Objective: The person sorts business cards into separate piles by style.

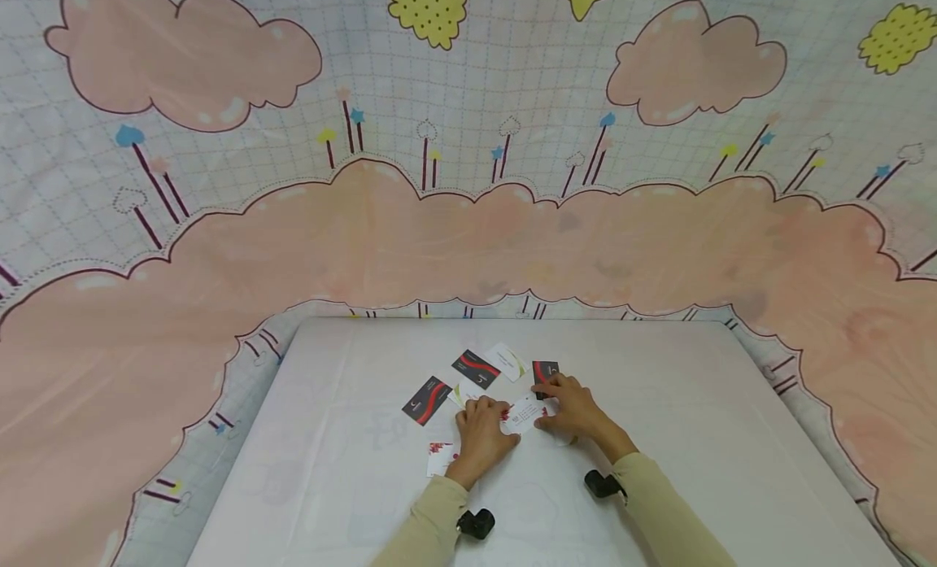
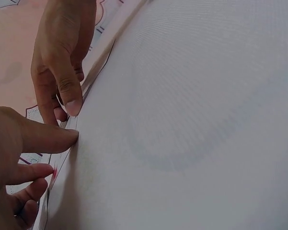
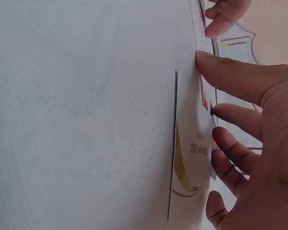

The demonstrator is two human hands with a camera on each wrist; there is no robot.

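Between the hands lies a white business card (image 1: 523, 415) with red floral corners and small print. My left hand (image 1: 483, 438) holds its left end, thumb at the near edge and forefinger at the far edge. At its right end my right hand (image 1: 577, 410) grips the card with thumb and forefinger; its other fingers spread over a black business card (image 1: 545, 372) with a red stripe. Beneath the right hand is a white card with a gold curve (image 3: 184, 179), mostly hidden in the head view. Another red-flowered card (image 1: 438, 459) lies partly behind the left wrist.
Two black cards with red stripes, one at the left (image 1: 427, 400) and one farther back (image 1: 476, 369), lie beyond the left hand. White cards with green curves, one at the back (image 1: 507, 361) and one nearer (image 1: 464, 394), lie among them. All rest on a white-covered table (image 1: 329, 486).
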